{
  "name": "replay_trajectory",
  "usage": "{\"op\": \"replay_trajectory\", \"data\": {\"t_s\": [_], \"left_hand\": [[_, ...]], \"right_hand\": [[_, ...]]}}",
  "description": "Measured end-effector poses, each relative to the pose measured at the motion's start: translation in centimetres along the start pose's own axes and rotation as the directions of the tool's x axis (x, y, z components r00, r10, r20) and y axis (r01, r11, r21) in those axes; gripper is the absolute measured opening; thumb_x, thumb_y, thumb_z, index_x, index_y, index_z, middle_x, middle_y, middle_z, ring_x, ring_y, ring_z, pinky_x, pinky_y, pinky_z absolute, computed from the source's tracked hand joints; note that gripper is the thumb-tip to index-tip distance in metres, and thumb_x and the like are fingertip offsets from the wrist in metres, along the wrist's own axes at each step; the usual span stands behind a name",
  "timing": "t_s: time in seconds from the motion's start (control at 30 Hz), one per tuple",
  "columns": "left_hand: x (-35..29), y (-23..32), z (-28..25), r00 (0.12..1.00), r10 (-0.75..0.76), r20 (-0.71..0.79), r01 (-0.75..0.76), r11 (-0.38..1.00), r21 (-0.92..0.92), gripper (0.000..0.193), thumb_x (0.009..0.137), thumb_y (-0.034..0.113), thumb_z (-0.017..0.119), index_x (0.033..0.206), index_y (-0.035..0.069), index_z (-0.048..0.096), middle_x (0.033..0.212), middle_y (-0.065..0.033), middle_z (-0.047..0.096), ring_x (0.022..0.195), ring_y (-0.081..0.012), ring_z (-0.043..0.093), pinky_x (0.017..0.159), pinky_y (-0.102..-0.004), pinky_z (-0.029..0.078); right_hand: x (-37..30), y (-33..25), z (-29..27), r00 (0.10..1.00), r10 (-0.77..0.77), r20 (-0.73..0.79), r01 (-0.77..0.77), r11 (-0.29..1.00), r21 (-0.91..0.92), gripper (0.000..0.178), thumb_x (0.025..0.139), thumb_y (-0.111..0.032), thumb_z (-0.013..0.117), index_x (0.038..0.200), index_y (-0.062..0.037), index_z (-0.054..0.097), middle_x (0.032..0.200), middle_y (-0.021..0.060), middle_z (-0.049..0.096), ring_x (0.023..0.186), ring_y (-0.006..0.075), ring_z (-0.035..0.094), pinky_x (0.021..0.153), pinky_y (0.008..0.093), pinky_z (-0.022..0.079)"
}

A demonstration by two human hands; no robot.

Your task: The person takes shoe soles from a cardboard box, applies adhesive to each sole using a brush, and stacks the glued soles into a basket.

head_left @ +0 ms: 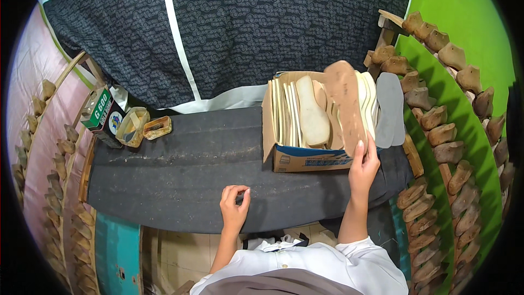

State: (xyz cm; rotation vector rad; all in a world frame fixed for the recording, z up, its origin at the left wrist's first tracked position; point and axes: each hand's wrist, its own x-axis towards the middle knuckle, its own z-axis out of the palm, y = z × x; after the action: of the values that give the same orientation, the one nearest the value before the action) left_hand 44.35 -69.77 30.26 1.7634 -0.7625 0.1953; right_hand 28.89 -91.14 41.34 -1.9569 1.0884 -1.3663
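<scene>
My right hand [364,170] grips the lower end of a brown shoe insole [345,110], thumb on its face. The insole stands tilted up in front of the right part of an open cardboard box [314,165]. Packed upright in that box are many pale insoles [284,110], with one cream insole [313,114] facing me. Against the box's right side lean grey insoles [389,110]. Over the dark cloth of the table [218,158], left of the box, rests my left hand [236,203], its fingers loosely curled, thumb apart and nothing visible in it.
At the table's far left stand a green and black tin [102,118], a plastic tub [134,125] and a small stained tray [158,127]. Racks of wooden shoe lasts [431,117] curve along both sides. A dark patterned cloth [240,27] hangs behind the table.
</scene>
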Motion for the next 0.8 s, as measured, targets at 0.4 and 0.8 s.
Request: {"op": "replay_trajectory", "data": {"t_s": [0.4,0.8], "left_hand": [[0.3,-2.2,-3.2,0.986,-0.101,0.135,0.126,0.974,-0.189,0.016,0.085,0.011,0.056,0.098,0.003,0.059,0.086,-0.0074,0.059,0.075,-0.0127,0.056,0.068,-0.0249,0.045],[5.3,-7.1,-13.7,0.845,-0.465,0.266,0.444,0.331,-0.833,0.041,0.094,0.025,0.038,0.127,0.004,0.027,0.117,-0.0227,0.049,0.104,-0.0322,0.054,0.09,-0.042,0.045]], "right_hand": [[-8.8,-2.3,7.1,0.721,-0.082,0.688,-0.609,0.398,0.686,0.04,0.091,-0.016,0.046,0.122,0.0083,0.041,0.107,0.0158,0.059,0.087,0.0218,0.063,0.077,0.0327,0.052],[-20.0,-9.5,19.1,0.302,-0.193,0.934,-0.534,0.777,0.333,0.035,0.09,-0.013,0.053,0.12,0.0022,0.047,0.107,0.0115,0.059,0.096,0.0144,0.057,0.081,0.027,0.047]]}}
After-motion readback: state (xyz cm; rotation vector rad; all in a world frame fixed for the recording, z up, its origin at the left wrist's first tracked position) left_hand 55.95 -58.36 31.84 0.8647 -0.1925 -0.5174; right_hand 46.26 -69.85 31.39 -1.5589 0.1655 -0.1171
